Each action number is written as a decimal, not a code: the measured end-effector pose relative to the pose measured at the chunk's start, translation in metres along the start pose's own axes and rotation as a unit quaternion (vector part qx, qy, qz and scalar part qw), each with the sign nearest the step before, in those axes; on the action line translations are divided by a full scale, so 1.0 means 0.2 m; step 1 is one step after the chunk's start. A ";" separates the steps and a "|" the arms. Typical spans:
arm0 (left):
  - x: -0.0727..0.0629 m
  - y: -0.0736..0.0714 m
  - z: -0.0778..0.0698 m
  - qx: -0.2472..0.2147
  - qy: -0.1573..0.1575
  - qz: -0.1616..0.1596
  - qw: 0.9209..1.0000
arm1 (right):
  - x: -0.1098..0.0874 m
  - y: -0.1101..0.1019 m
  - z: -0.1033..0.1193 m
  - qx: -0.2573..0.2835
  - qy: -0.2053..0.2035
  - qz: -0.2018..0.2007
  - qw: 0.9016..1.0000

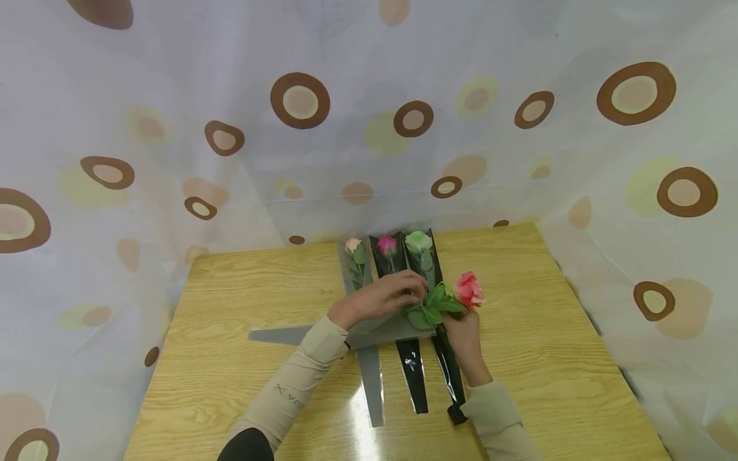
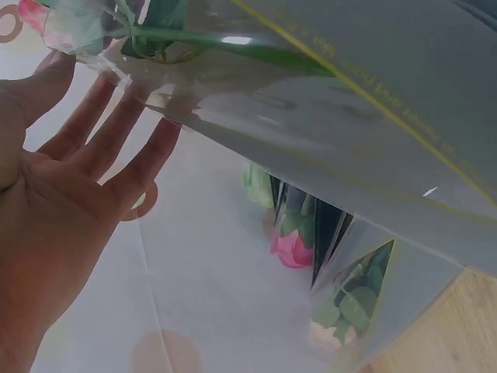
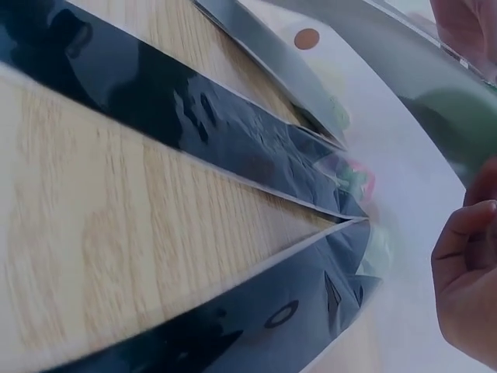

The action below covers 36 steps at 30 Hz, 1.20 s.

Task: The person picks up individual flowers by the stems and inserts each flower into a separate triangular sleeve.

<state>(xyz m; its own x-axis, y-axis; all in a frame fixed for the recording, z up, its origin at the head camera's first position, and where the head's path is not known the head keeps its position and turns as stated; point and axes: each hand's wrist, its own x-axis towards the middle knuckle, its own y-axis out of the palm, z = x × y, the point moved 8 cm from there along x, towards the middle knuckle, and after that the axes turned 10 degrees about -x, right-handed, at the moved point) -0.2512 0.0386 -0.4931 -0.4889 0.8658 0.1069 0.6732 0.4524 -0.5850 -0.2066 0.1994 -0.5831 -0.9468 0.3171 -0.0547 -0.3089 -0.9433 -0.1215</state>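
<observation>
A pink-red artificial rose (image 1: pixel 469 289) with green leaves lies at the wide mouth of a clear-and-grey flower sleeve (image 2: pixel 388 179). Its bloom sticks out, while the left wrist view shows the green stem (image 2: pixel 256 53) through the film. My right hand (image 1: pixel 464 333) has curled fingers beneath the bloom and holds the rose there; the exact grip is hidden in the head view. Fairly straight, spread fingers of my left hand (image 1: pixel 383 296) touch the sleeve's edge near the leaves. In the right wrist view the right hand (image 3: pixel 470 272) shows only at the edge, fingers bent.
Behind the hands lie three sleeved flowers: a peach rose (image 1: pixel 353 246) in grey, a magenta rose (image 1: pixel 387 245) and a pale green rose (image 1: pixel 418 242) in black. Their narrow sleeve ends point toward me on the wooden table (image 1: pixel 230 288). Patterned cloth (image 1: pixel 346 153) hangs behind.
</observation>
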 end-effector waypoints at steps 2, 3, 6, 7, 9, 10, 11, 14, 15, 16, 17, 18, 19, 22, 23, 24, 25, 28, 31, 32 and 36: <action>0.00 0.00 0.00 -0.006 0.002 -0.005 1.000 | -0.01 0.00 0.00 0.010 0.004 -0.002 1.000; 0.00 -0.01 0.00 -0.007 0.003 -0.007 1.000 | -0.01 0.01 0.00 0.014 0.008 -0.002 1.000; 0.00 -0.01 0.00 -0.008 0.007 -0.013 1.000 | -0.02 0.01 -0.01 0.025 0.019 0.004 0.999; 0.00 -0.01 0.00 -0.007 0.009 -0.014 1.000 | -0.02 0.02 -0.01 0.030 0.023 0.007 0.999; 0.00 -0.01 0.00 -0.006 0.010 -0.018 1.000 | -0.03 0.02 -0.01 0.036 0.031 0.012 0.999; 0.00 -0.01 0.00 -0.006 0.010 -0.020 1.000 | -0.04 0.02 -0.01 0.040 0.033 0.016 0.999; 0.00 -0.01 0.00 -0.004 0.011 -0.021 1.000 | -0.04 0.02 -0.01 0.043 0.037 0.020 0.998; 0.00 -0.01 0.01 -0.003 0.009 -0.025 1.000 | -0.06 0.02 -0.01 0.060 0.046 0.035 0.997; 0.00 -0.01 0.01 -0.002 0.008 -0.026 1.000 | -0.07 0.02 -0.02 0.068 0.050 0.042 0.996; 0.00 -0.01 0.01 -0.002 0.007 -0.027 1.000 | -0.07 0.02 -0.02 0.076 0.056 0.049 0.994; 0.00 -0.01 0.01 -0.001 0.005 -0.027 1.000 | -0.08 0.02 -0.03 0.084 0.062 0.056 0.993; 0.00 -0.01 0.01 -0.001 0.003 -0.027 1.000 | -0.09 0.02 -0.03 0.092 0.066 0.061 0.992; 0.00 -0.01 0.01 0.000 0.002 -0.027 1.000 | -0.09 0.02 -0.04 0.097 0.069 0.065 0.991; 0.01 -0.01 0.01 0.003 -0.002 -0.028 1.000 | -0.09 0.02 -0.05 0.113 0.069 0.067 0.989; 0.01 -0.01 0.01 0.003 -0.001 -0.027 1.000 | -0.09 0.02 -0.04 0.115 0.067 0.065 0.989; 0.01 -0.01 0.01 0.003 -0.001 -0.028 1.000 | -0.09 0.01 -0.05 0.116 0.063 0.062 0.989; 0.01 -0.01 0.01 0.002 0.000 -0.028 1.000 | -0.09 0.01 -0.05 0.116 0.061 0.057 0.990; 0.01 -0.01 0.00 0.000 0.004 -0.026 1.000 | -0.08 0.00 -0.06 0.111 0.058 0.038 0.991; 0.01 0.00 0.01 0.002 0.007 -0.023 1.000 | -0.08 -0.01 -0.07 0.107 0.057 0.016 0.993; 0.01 0.00 0.01 0.003 0.007 -0.022 1.000 | -0.08 -0.01 -0.07 0.106 0.055 0.010 0.993; 0.02 0.00 0.01 0.009 0.006 -0.021 1.000 | -0.08 -0.03 -0.06 0.112 0.039 -0.015 0.993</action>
<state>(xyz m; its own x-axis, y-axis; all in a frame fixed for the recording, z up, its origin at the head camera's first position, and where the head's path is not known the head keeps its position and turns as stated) -0.2542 0.0409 -0.4948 -0.5104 0.8483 0.1411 0.6416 0.4848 -0.5944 -0.1888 0.2003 -0.5937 -0.9298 0.3438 -0.1312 -0.3574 -0.9287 0.0991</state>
